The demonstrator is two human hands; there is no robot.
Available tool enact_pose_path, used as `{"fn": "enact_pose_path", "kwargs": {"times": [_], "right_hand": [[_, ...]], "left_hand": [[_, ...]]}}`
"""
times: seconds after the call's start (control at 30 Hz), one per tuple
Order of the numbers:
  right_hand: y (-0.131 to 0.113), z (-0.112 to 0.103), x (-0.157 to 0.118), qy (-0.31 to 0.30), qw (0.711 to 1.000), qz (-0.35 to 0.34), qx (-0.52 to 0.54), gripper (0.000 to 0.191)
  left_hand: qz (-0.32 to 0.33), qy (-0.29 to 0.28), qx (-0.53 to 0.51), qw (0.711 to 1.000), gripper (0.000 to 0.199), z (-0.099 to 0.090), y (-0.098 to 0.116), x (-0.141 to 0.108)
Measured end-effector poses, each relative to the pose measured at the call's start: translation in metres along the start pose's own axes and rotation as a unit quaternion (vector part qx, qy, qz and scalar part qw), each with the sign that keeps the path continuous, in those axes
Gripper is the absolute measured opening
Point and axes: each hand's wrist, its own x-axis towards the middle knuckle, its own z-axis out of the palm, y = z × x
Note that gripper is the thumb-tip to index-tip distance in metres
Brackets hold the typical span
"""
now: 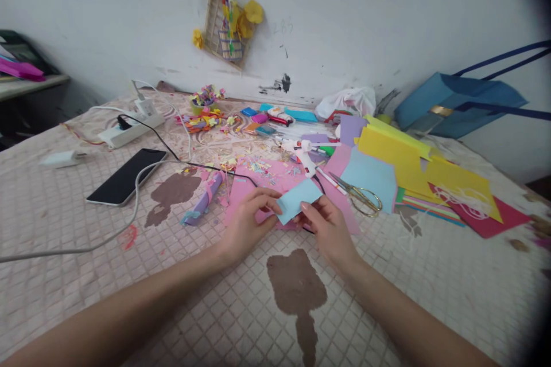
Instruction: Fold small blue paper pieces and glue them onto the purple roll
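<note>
A small light blue sheet is held up between both hands, above a pink sheet on the table. My left hand pinches its left end between thumb and fingers. On its lower right edge, my right hand is closed, thumb on top and fingers underneath. A white glue gun lies just beyond the blue sheet. Gold-handled scissors rest to the right of my right hand. To the left lies a rolled purple piece with pink and blue trim.
A phone, a power strip and cables occupy the left side. Paper scraps and a bowl are at the back. Yellow sheets and a blue bag stand on the right.
</note>
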Motion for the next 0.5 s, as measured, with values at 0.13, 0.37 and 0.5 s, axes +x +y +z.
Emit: {"fn": "enact_pose_path", "kwargs": {"times": [0.13,0.37,0.5], "right_hand": [[-0.0003,0.003,-0.0013,0.014,0.999,0.001,0.039,0.012],[0.0012,0.0067,-0.0019,0.008,0.995,0.014,0.098,0.014],[0.0046,0.0059,-0.0013,-0.012,0.998,0.033,0.056,0.016]], "left_hand": [[-0.046,0.004,-0.063,0.997,0.014,0.0024,-0.0072,0.0004],[-0.023,0.005,-0.048,0.999,0.018,0.0045,-0.0063,-0.0021],[-0.016,-0.015,-0.027,0.999,0.021,0.0045,-0.0036,-0.0029]]}}
